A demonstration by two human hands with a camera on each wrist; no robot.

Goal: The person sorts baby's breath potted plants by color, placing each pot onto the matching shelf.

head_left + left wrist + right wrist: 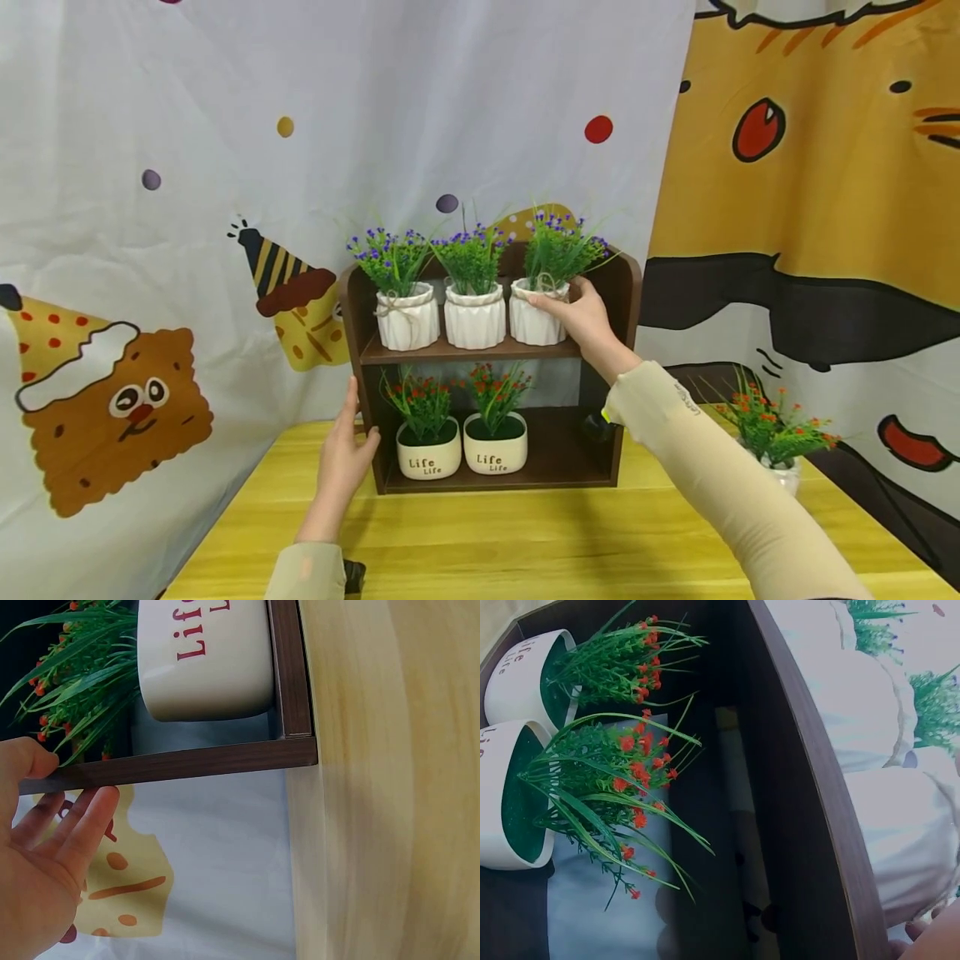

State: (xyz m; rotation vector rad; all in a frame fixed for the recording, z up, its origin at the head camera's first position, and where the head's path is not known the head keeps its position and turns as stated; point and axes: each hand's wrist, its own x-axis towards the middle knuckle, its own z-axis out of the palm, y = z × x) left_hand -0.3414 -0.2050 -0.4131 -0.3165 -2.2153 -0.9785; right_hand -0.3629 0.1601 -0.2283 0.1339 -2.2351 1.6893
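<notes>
A dark brown two-tier shelf (491, 483) stands on the wooden table. On its upper tier, my right hand (581, 317) grips the rightmost white ribbed pot (536, 321) of purple flowers, thumb across the front and fingers at its far right side. Two more such pots, a middle one (475, 317) and a left one (408, 321), stand beside it. My left hand (347, 462) holds the shelf's left side panel (187, 759), thumb at the inner side and fingertips against the outside. Below sit two cream "Life" pots (429, 454) with red flowers.
Another white pot with red flowers (783, 433) stands on the table to the right, partly behind my right sleeve. A dark object (597, 427) shows at the lower tier's right end. A printed curtain (480, 100) hangs behind the table (465, 542).
</notes>
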